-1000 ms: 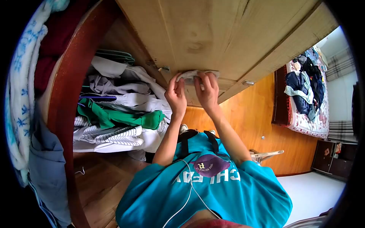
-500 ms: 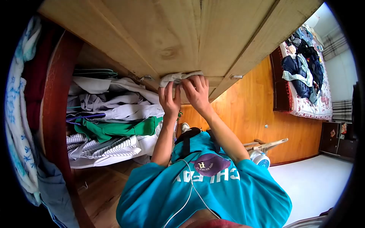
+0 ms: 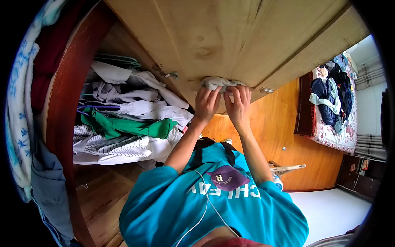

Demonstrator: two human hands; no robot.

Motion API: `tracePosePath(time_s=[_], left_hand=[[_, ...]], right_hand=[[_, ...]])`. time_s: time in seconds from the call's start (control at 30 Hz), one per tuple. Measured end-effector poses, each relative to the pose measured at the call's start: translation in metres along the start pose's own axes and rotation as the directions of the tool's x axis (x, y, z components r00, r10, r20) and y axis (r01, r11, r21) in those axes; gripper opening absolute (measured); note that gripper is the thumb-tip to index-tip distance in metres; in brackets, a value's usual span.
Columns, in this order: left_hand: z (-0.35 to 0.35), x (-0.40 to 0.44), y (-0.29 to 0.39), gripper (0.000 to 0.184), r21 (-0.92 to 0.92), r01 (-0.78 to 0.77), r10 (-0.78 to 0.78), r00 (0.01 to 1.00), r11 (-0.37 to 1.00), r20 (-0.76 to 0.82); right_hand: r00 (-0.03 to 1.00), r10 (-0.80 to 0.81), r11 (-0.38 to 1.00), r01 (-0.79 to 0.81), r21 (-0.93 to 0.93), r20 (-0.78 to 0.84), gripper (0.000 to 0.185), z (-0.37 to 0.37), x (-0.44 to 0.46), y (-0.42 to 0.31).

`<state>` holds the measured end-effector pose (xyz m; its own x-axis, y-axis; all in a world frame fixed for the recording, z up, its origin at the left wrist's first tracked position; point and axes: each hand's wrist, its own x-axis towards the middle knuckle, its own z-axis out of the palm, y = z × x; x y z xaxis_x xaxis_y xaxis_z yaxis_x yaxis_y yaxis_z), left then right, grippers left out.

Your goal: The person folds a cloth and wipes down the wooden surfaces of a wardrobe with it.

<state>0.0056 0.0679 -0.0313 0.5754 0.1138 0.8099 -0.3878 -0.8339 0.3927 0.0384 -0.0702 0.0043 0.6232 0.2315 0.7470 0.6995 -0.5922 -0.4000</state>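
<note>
A light grey cloth (image 3: 218, 82) is bunched against the inner face of a wooden wardrobe door (image 3: 185, 33). My left hand (image 3: 207, 102) grips the cloth's left part, its fingers bent over the lower edge. Close beside it, my right hand (image 3: 238, 101) holds the right part, fingertips pressing it to the wood. A metal hinge (image 3: 172, 75) sits on the door left of my hands, and a small metal catch (image 3: 266, 90) is fixed near the door's right edge. The door's upper part runs out of view.
Left of me, the open wardrobe (image 3: 61, 123) holds several hanging clothes, among them a green garment (image 3: 123, 125). Wooden floor (image 3: 271, 127) extends to the right, towards a bed (image 3: 333, 138) piled with clothes. A wooden stool (image 3: 288, 168) stands near my right elbow.
Both hands and the cloth have shifted right across the door, closer to the metal catch. The camera view has also turned somewhat.
</note>
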Motion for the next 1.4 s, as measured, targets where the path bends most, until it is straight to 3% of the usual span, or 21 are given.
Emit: tracePosePath(time_s=[0.2,0.43,0.5,0.57,0.63,0.67,0.77,0.83,0.9,0.93,1.03,1.1,1.13,1.17,1.23,1.27,1.3,1.37,1.4], left_hand=[[-0.031,0.001,-0.030,0.018,0.015,0.185,-0.182,0.978,0.983,-0.099],[-0.039,0.007,-0.009,0.015,-0.072,0.218,-0.228,0.957,0.973,-0.179],[-0.043,0.007,0.004,0.016,-0.309,0.419,-0.460,0.885,0.854,-0.072],[-0.038,0.002,0.017,0.023,-0.332,0.429,-0.478,0.875,0.840,-0.076],[-0.037,-0.006,0.035,0.019,-0.648,0.669,-0.769,0.609,0.365,0.195],[-0.037,-0.007,0.037,0.019,-0.651,0.666,-0.768,0.611,0.366,0.194],[-0.036,-0.010,0.041,0.023,-0.675,0.729,-0.788,0.345,-0.117,0.509],[-0.033,-0.006,0.046,0.022,-0.681,0.727,-0.780,0.371,-0.093,0.503],[-0.031,-0.006,0.049,0.022,-0.579,0.794,-0.799,0.463,0.182,0.384],[-0.028,-0.005,0.052,0.023,-0.577,0.755,-0.770,0.556,0.311,0.313],[-0.037,0.004,0.063,0.022,-0.462,0.698,-0.626,0.707,0.547,0.328],[-0.037,0.009,0.068,0.017,-0.392,0.580,-0.500,0.815,0.714,0.294],[-0.040,0.011,0.071,0.017,-0.359,0.563,-0.478,0.825,0.744,0.302],[-0.043,0.013,0.075,0.017,-0.326,0.544,-0.456,0.834,0.773,0.309],[-0.044,0.010,0.075,0.016,-0.271,0.497,-0.426,0.860,0.824,0.280],[-0.044,0.008,0.075,0.016,-0.211,0.455,-0.401,0.880,0.865,0.253],[-0.043,0.005,0.075,0.016,-0.214,0.452,-0.396,0.882,0.866,0.256],[-0.042,0.000,0.076,0.016,-0.340,0.532,-0.456,0.845,0.776,0.281],[-0.044,0.003,0.080,0.015,-0.311,0.501,-0.437,0.862,0.807,0.256]], right_hand=[[0.995,-0.097,0.992,0.095,0.084,0.021,0.026,0.042,0.014,-0.031],[0.993,-0.115,0.986,0.112,0.123,0.024,0.022,0.035,0.018,-0.040],[0.992,-0.110,0.984,0.101,0.145,0.054,0.021,0.023,0.013,-0.038],[0.991,-0.129,0.980,0.120,0.156,0.044,0.022,0.006,0.003,-0.035],[0.992,-0.118,0.984,0.111,0.136,0.044,0.023,-0.009,-0.011,-0.030],[0.992,-0.123,0.981,0.117,0.152,0.031,0.024,-0.015,-0.016,-0.026],[0.990,-0.134,0.977,0.124,0.176,0.046,0.024,-0.023,-0.036,-0.014],[0.991,-0.117,0.980,0.106,0.166,0.059,0.024,-0.030,-0.043,-0.013],[0.993,-0.100,0.985,0.089,0.149,0.067,0.024,-0.035,-0.046,-0.013],[0.997,-0.031,0.983,0.017,0.183,0.074,0.024,-0.036,-0.047,-0.015],[0.990,0.079,0.962,-0.106,0.251,0.115,0.030,-0.039,-0.056,-0.013],[0.952,0.283,0.868,-0.307,0.390,0.120,0.042,-0.040,-0.060,-0.015],[0.949,0.276,0.862,-0.314,0.399,0.150,0.053,-0.042,-0.062,-0.014],[0.950,0.277,0.863,-0.311,0.399,0.142,0.053,-0.040,-0.066,-0.015],[0.854,0.493,0.617,-0.479,0.625,0.168,0.059,-0.035,-0.067,-0.020],[0.831,0.534,0.604,-0.503,0.618,0.155,0.051,-0.035,-0.068,-0.021],[0.830,0.537,0.604,-0.503,0.618,0.150,0.051,-0.037,-0.068,-0.018],[0.925,0.314,0.808,-0.378,0.452,0.212,0.033,-0.041,-0.067,-0.011],[0.894,0.396,0.788,-0.449,0.421,0.212,0.018,-0.042,-0.067,-0.015]])
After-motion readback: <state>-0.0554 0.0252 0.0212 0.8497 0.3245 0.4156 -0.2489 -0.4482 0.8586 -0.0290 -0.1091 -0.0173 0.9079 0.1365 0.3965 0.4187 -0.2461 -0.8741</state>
